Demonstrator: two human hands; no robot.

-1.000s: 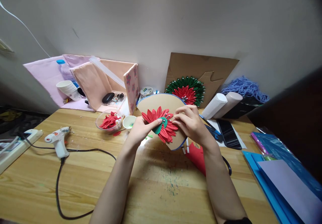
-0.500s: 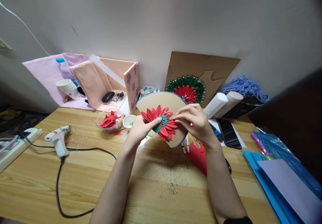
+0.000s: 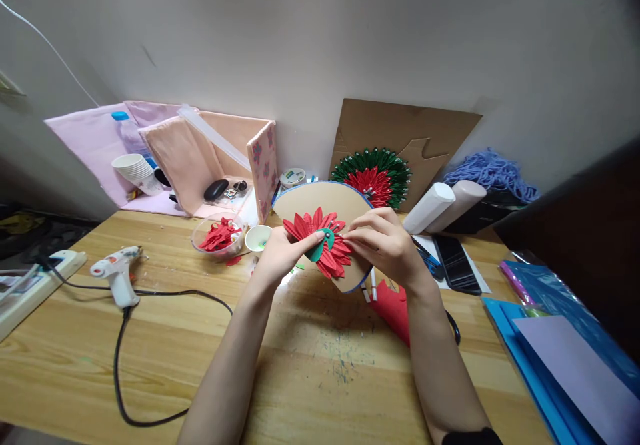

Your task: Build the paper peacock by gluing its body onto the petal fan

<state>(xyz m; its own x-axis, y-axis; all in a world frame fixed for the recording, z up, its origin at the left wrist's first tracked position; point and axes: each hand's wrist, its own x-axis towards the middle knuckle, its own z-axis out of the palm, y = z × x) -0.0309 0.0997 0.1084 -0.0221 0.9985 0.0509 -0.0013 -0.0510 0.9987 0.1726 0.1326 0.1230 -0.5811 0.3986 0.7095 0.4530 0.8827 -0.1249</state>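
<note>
"Flower of layered, pointed red petals [image 3: 337,254] on a rounded, blue-edged tan cardboard panel [image 3: 320,196]: which step is illustrated?"

"Probably the arranging or fixing of petals. Flower and panel are held between both hands, over the pale wooden surface [image 3: 310,372]. The left hand [image 3: 277,258] grasps the panel, its thumb pressed on a curved, flat green piece [image 3: 314,253] at the flower's centre; its other fingers are mostly hidden."

"And the right hand [image 3: 385,242]?"

"Its fingertips converge at the flower's right-hand petals; whether they pinch a petal or some small item cannot be told."

"What does the next move call for?"

"By inference, a light, precise touch from the right hand, with the left thumb steadying the centre. The white glue gun with a black cord [image 3: 118,277] sits on the surface at left, well apart from both hands."
</note>
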